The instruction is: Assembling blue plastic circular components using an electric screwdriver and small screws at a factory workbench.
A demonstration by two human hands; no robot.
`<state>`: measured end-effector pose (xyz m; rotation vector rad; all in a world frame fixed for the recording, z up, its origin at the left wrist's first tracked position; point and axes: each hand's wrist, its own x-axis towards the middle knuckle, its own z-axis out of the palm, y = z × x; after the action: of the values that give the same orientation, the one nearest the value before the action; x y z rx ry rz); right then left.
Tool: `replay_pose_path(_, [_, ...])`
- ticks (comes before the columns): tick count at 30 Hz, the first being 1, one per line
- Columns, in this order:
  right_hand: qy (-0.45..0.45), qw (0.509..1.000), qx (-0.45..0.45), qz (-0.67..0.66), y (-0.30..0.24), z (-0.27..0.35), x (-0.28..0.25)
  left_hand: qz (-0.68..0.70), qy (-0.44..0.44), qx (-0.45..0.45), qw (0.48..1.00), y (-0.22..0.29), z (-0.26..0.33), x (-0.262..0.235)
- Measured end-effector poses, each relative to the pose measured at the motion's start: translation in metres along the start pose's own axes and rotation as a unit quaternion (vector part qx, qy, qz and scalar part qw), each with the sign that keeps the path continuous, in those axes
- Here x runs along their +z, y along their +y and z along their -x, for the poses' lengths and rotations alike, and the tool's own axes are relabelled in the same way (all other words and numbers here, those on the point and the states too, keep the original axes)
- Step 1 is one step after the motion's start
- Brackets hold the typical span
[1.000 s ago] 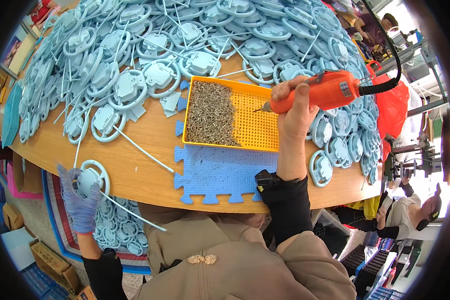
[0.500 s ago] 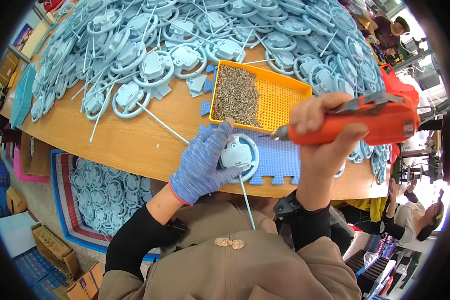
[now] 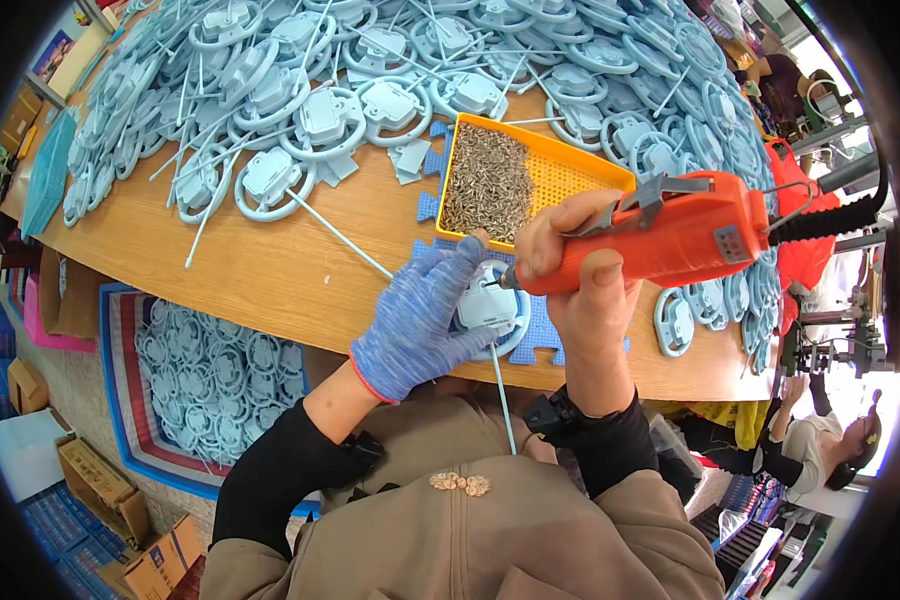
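Observation:
My left hand [image 3: 410, 325], in a blue knitted glove with one bare fingertip, is closed on a light blue plastic ring-shaped part [image 3: 483, 310] with a boxy centre. It holds the part on a blue foam mat [image 3: 542, 335], and a thin rod runs from it toward my lap. My right hand [image 3: 592, 300] is bare and grips a red electric screwdriver [image 3: 675, 240], lying nearly level. The screwdriver's tip meets the boxy centre of the part. Just beyond, a yellow tray [image 3: 580, 178] holds many small metal screws [image 3: 485, 180] on its left side.
Similar light blue parts [image 3: 320, 118] are heaped across the far side of the wooden table [image 3: 300, 260]. A striped bag [image 3: 135, 400] full of them stands below left, near cardboard boxes [image 3: 100, 490]. A black cord [image 3: 825, 222] trails from the screwdriver. Another person [image 3: 830, 435] is at right.
My right hand has brought the screwdriver left and down, from above the mat onto the part. My left hand still holds the part. The whole view has shifted slightly.

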<state>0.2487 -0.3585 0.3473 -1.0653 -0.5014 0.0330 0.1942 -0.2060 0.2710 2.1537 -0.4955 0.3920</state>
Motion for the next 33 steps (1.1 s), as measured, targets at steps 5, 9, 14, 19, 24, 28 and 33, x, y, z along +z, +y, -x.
replay_pose_path(5, [-0.01, 0.999, 0.025, 0.033, 0.0, -0.003, 0.002, -0.008, 0.003, 0.005, 1.0, 0.002, -0.002, -0.001])
replay_pose_path(9, [-0.018, 0.991, -0.004, 0.133, 0.003, -0.006, 0.003, -0.017, 0.02, 0.014, 1.0, 0.003, -0.005, 0.0])
replay_pose_path(14, [-0.024, 0.995, 0.024, 0.097, 0.01, -0.006, 0.005, -0.021, 0.006, -0.042, 0.999, 0.012, -0.005, 0.001])
replay_pose_path(19, [-0.006, 0.993, -0.079, 0.083, -0.029, -0.004, -0.024, -0.11, -0.024, -0.095, 0.989, 0.051, -0.025, 0.015])
replay_pose_path(24, [0.023, 0.991, -0.104, 0.086, -0.054, -0.009, -0.037, -0.134, -0.012, -0.022, 0.991, 0.026, -0.015, 0.006])
replay_pose_path(28, [0.012, 0.994, -0.092, 0.057, -0.048, -0.01, -0.051, -0.111, 0.008, 0.041, 0.993, 0.033, 0.013, -0.028])
replay_pose_path(33, [0.016, 0.993, -0.09, 0.079, -0.039, -0.011, -0.059, -0.3, 0.085, -0.049, 0.949, 0.021, 0.105, -0.113])
